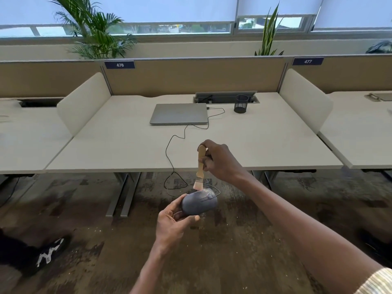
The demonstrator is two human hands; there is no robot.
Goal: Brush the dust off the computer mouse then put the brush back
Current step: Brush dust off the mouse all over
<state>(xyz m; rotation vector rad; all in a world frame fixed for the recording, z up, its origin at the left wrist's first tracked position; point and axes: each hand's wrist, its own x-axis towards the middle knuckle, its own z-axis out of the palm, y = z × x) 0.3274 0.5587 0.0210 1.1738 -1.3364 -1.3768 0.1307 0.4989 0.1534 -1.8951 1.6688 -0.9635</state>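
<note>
My left hand (172,222) grips a dark grey wired computer mouse (198,202) from below, holding it in the air in front of the desk, above the floor. My right hand (220,161) is closed around the wooden handle of a small paintbrush (201,164), which points down. The pale bristles touch the mouse's front end near its buttons. The mouse's black cable (169,153) loops down off the desk edge and runs back up to the laptop.
A closed grey laptop (179,113) lies at the back of the white desk (106,145). A black mesh pen cup (241,103) stands to its right by the cable hatch. White side dividers flank the desk. A person's black shoe (49,252) is on the carpet at lower left.
</note>
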